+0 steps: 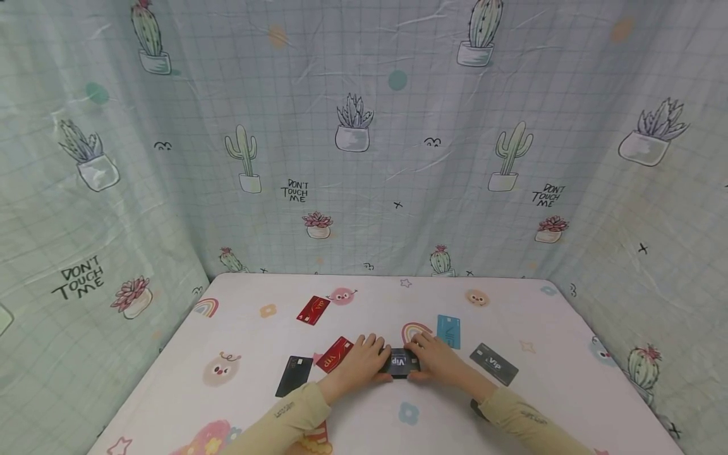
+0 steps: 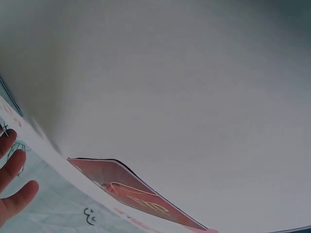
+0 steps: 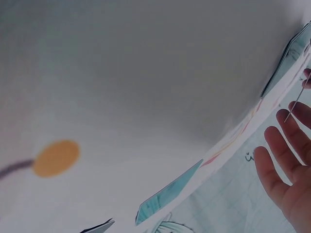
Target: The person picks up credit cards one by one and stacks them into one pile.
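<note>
Black VIP card (image 1: 400, 362) is sitting just below the centre of the frame, between the person's two hands, over the white bench (image 1: 256, 341). The left hand (image 1: 361, 361) is gripping its left end and the right hand (image 1: 435, 360) its right end, each thumb bending in at the lower corner and the fingertips at the upper one, parted by roughly the card's depth. This two-ended hold is probably serving to steady and square the piece; whether more cards are lying beneath it, I cannot tell. Others are lying well spread around it, presumably so that each can be seen and lifted singly. Seven cards are showing in all: two are red, one (image 1: 313, 310) lying farther up and left, the other (image 1: 335, 354) beside the left hand; one blue card (image 1: 448, 332) is lying above the right hand; one grey card (image 1: 494, 364) is slanting to the right; and three are dark, counting the gripped one, a plain black card (image 1: 294, 376) at lower left and one partly hidden card (image 1: 478, 409) beneath the right sleeve (image 1: 509, 411).
</note>
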`<state>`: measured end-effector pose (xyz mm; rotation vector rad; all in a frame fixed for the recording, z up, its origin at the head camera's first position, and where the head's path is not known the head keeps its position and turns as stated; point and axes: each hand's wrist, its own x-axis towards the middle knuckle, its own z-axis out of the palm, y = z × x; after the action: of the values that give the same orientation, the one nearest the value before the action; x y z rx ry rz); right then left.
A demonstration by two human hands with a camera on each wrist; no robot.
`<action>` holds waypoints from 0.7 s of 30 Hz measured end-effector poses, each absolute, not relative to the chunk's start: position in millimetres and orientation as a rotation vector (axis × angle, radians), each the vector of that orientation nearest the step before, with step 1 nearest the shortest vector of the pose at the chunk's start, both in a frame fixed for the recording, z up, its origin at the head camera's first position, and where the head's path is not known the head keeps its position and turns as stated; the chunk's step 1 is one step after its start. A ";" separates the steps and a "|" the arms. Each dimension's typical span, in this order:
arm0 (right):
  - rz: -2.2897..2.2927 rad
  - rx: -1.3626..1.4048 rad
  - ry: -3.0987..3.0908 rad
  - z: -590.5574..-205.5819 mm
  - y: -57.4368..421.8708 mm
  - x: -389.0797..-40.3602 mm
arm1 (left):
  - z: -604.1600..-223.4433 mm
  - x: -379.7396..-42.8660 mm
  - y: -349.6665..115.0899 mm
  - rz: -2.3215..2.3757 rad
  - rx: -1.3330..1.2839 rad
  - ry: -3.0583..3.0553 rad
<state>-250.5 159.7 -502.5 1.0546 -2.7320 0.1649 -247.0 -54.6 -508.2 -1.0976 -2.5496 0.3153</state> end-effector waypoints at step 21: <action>0.152 1.066 -2.820 -498.3 160.5 -247.8 | -506.4 -246.6 -57.3 0.272 -1.172 -2.584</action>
<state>-247.8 160.5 -498.3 1.0660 -2.8201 0.1524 -246.6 -57.3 -506.4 -1.1716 -2.5842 0.2719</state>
